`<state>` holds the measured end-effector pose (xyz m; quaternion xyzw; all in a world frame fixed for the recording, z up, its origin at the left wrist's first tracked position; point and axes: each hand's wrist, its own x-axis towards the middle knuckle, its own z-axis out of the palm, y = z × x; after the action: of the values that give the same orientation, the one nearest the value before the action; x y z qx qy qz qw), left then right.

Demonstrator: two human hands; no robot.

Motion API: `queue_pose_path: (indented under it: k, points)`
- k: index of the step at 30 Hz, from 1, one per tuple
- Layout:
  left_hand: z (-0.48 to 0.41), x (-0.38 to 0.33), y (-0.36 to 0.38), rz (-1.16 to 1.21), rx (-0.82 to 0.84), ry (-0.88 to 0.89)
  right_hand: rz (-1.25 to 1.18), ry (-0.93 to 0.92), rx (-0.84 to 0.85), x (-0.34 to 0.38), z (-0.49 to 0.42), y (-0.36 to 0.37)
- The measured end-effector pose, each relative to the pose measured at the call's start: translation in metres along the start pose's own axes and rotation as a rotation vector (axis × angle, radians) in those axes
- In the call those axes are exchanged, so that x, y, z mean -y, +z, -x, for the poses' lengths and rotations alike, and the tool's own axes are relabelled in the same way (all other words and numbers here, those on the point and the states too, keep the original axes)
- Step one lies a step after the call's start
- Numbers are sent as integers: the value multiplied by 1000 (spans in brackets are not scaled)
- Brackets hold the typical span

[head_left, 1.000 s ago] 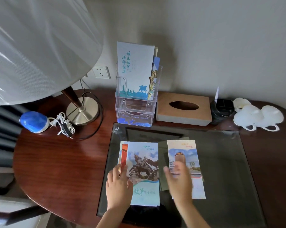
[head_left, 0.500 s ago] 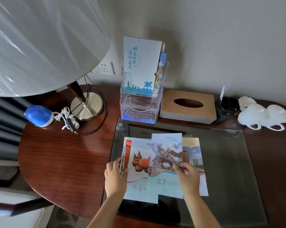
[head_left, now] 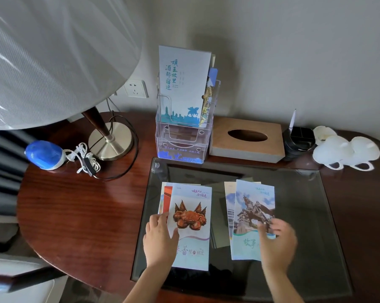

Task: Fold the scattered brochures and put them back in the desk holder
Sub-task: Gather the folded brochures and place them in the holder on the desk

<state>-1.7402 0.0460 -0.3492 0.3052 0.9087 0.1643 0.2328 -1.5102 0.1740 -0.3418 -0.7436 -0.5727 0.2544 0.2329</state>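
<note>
The statue brochure [head_left: 253,215] has slid right, off the crab brochure [head_left: 191,217], and the two now lie apart on the glass mat [head_left: 305,204]. My left hand [head_left: 160,239] pinches the crab brochure's left edge, thumb on its cover. My right hand [head_left: 276,243] is blurred over the statue brochure's lower right corner, so I cannot tell whether it grips. The clear holder [head_left: 184,145] stands behind the mat
</note>
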Motion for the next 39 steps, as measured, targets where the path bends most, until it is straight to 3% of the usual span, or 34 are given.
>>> queue_pose_path:
  k: [3, 5, 13, 18, 22, 27, 32, 34, 36, 39]
  points:
    - [-2, -2, -1, 14, 35, -26, -64, -10, 464, 24, 43, 27]
    - [-6, -2, -2, 70, 58, -20, 2, -89, 613, 33, 61, 46]
    - [-15, 10, -12, 220, 50, -48, -301, 123, 652, 40, 44, 41]
    - [-11, 9, -13, 218, 7, -107, -465, 285, 475, 16, 0, -13]
    - [-12, 6, -10, 175, -2, -104, -364, 333, 395, -16, -42, -36]
    - [-11, 4, -7, 203, -41, -125, -13, 238, 381, -37, -55, -23]
    - [-12, 4, -5, 230, -78, -139, 211, -49, 101, -17, -32, -12]
    - [-14, 7, -5, 280, -60, -134, 80, -100, 160, 4, -9, -3]
    - [-17, 11, -8, 326, -30, -142, -45, -50, 366, 24, 19, 15]
    - [-23, 19, -12, 330, 21, -131, -46, -37, 612, 45, 53, 48]
